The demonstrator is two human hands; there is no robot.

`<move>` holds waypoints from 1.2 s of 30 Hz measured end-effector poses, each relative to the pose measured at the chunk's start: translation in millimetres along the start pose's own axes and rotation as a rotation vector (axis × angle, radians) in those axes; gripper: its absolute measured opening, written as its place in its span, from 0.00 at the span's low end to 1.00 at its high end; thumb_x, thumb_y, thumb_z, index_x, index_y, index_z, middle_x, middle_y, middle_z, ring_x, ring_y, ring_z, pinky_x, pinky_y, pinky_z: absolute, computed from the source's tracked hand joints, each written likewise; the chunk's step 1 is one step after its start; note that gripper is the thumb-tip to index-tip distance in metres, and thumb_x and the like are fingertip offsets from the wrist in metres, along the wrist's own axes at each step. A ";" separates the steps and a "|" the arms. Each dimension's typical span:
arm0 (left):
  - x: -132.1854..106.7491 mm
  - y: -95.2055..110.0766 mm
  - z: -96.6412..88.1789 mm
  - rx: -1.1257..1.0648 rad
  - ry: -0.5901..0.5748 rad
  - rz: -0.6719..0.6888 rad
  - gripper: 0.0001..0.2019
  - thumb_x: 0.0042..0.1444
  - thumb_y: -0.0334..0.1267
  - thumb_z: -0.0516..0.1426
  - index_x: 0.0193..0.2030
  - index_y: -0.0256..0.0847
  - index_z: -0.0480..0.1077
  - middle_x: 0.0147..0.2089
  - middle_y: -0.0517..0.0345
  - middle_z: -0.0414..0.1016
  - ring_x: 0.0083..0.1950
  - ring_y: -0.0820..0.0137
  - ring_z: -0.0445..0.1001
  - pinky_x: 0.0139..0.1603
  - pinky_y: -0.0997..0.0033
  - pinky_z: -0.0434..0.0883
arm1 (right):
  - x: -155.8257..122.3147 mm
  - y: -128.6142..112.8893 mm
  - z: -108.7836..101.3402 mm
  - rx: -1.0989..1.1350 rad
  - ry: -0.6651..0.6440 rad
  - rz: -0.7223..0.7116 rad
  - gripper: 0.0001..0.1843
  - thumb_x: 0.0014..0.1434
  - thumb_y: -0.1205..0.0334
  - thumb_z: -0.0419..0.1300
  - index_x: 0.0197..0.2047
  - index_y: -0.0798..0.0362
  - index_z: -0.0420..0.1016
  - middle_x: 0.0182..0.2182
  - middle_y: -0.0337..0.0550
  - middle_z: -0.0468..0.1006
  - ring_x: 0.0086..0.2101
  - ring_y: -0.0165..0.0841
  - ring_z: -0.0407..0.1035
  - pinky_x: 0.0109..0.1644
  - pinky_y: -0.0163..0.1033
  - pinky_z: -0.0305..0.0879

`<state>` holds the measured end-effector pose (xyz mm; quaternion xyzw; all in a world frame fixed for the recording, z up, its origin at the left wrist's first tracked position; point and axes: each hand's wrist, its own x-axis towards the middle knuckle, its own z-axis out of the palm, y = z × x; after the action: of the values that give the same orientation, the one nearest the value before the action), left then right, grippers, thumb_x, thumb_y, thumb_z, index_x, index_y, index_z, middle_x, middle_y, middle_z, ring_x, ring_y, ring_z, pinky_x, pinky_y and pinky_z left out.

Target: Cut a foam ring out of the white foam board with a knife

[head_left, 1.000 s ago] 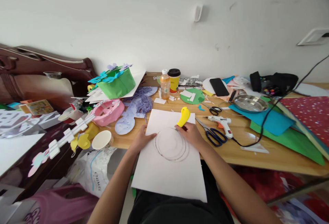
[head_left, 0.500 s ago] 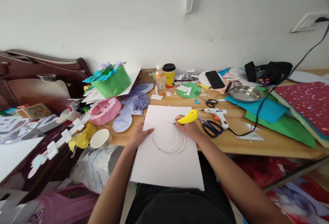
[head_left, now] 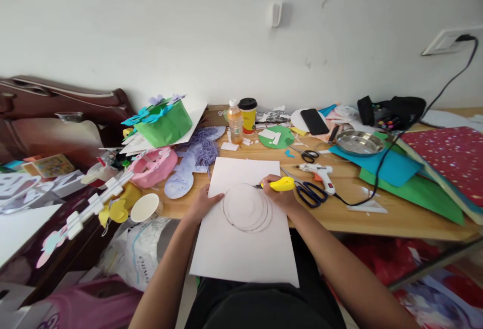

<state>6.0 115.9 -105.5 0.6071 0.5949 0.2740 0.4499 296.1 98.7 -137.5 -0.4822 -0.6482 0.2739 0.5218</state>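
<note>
A large white sheet (head_left: pixel 245 258) hangs over the front edge of the table and rests towards my lap. Overlapping circles (head_left: pixel 247 208) are drawn on it in dark line. My left hand (head_left: pixel 204 203) grips the sheet's left edge, thumb on top and fingers mostly hidden. Wrapped in the fingers of my right hand (head_left: pixel 277 193) is a yellow-handled craft knife (head_left: pixel 284 184). Its thin dark tip points left, at the upper right of the circles. Just right of that hand lie navy-handled scissors (head_left: pixel 311 194) and a white glue gun (head_left: pixel 320 174).
Behind the sheet stand a juice bottle (head_left: pixel 235 122) and a yellow cup (head_left: pixel 248 116). A metal dish (head_left: pixel 359 143) sits on coloured paper at right. The glue gun's cord (head_left: pixel 381 168) runs up to the socket. A paper cup (head_left: pixel 146 208) and pink paper ring (head_left: pixel 154 167) are at left.
The yellow handle has swung lower and flatter, and its dark tip now shows on the left. My left hand keeps its place on the sheet. The view has shifted slightly.
</note>
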 end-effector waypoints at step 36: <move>-9.3 -13.7 -4.3 -0.336 -0.036 0.018 0.36 0.50 0.55 0.68 0.61 0.38 0.67 0.61 0.42 0.76 0.58 0.49 0.77 0.52 0.55 0.78 | 2.8 -52.8 -4.4 0.101 0.024 0.197 0.20 0.59 0.45 0.65 0.48 0.49 0.82 0.39 0.46 0.84 0.38 0.40 0.77 0.41 0.43 0.73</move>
<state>-5.6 106.3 -113.7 0.5334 0.5269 0.3628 0.5534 282.3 80.2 -89.7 -0.5198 -0.5769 0.3503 0.5237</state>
